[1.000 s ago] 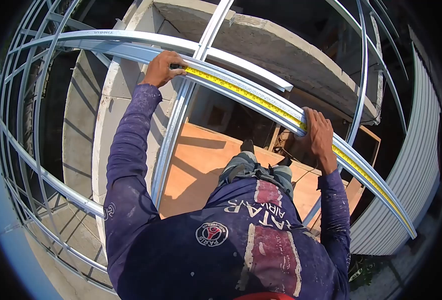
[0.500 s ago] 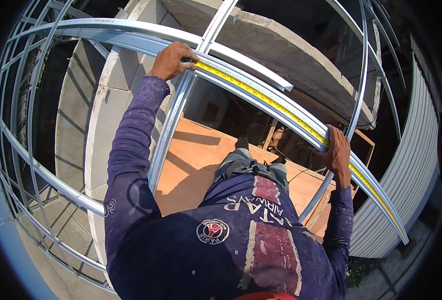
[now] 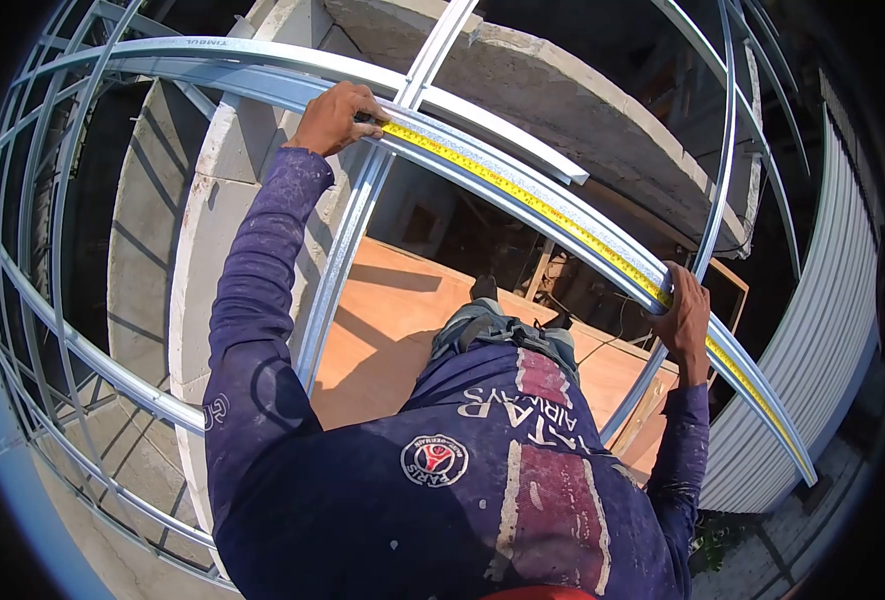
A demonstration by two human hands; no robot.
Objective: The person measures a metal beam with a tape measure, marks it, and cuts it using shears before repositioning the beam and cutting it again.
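Note:
A yellow measuring tape (image 3: 522, 194) runs along a long silver metal channel (image 3: 572, 212) in front of me. My left hand (image 3: 339, 118) pinches the tape's near-left end, where a small dark piece shows between the fingers, and rests at the channel. My right hand (image 3: 683, 318) wraps round the channel further right, with the tape pressed under its fingers. Beyond that hand the tape continues to the channel's right end. A second metal channel (image 3: 502, 130) lies just behind the first.
Metal frame bars (image 3: 342, 260) cross below the channel, with more framing (image 3: 52, 290) at left. Concrete block walls (image 3: 212, 250) stand left and behind. Under my feet is a wooden board (image 3: 392, 330). Corrugated roofing sheet (image 3: 812, 340) lies at right.
My left hand has shifted slightly left along the channel. My right hand has slid a little right and down, still on the channel and tape.

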